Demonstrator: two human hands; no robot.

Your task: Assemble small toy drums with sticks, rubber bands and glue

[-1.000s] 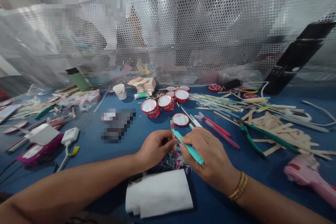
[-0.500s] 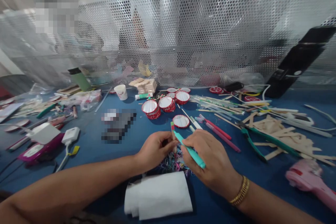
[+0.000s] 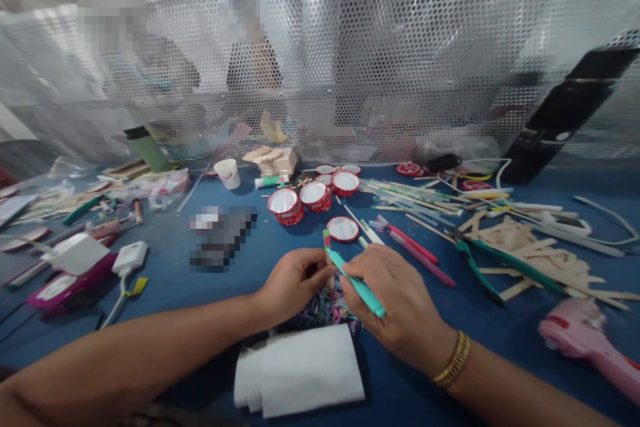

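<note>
In the head view, my left hand (image 3: 297, 283) is closed, with thumb and fingers pinching a small flat stick (image 3: 327, 238), whose top end is green and red. My right hand (image 3: 395, 300) is clamped around a teal pen (image 3: 363, 290). The pen's narrow end is at the stick, just below the coloured part; if it touches, I cannot tell. Both things are in front of me, over a tangle of coloured threads (image 3: 333, 307), which my hands partly cover.

Nearest to me lies a folded white cloth (image 3: 305, 373). Just beyond the stick there is a round red-rimmed piece (image 3: 343, 229), so the space ahead is narrow. To the right are pink pens (image 3: 427, 260), then green-handled pliers (image 3: 480, 273) lying partly on a heap of wooden sticks (image 3: 545, 250), and a pink tool (image 3: 575, 333) near the edge. To the left lie a blurred dark object (image 3: 230, 237) and white plugs (image 3: 83, 253). Behind all this stands a perforated screen (image 3: 400, 47).

About containers: a white paper cup (image 3: 227, 174) stands upright, but its inside is hidden from me. The green bottle (image 3: 150, 150) is tilted and wears a black cap. The red-sided round stacks (image 3: 286, 207) show pale tops; whether they are hollow, I cannot tell.
</note>
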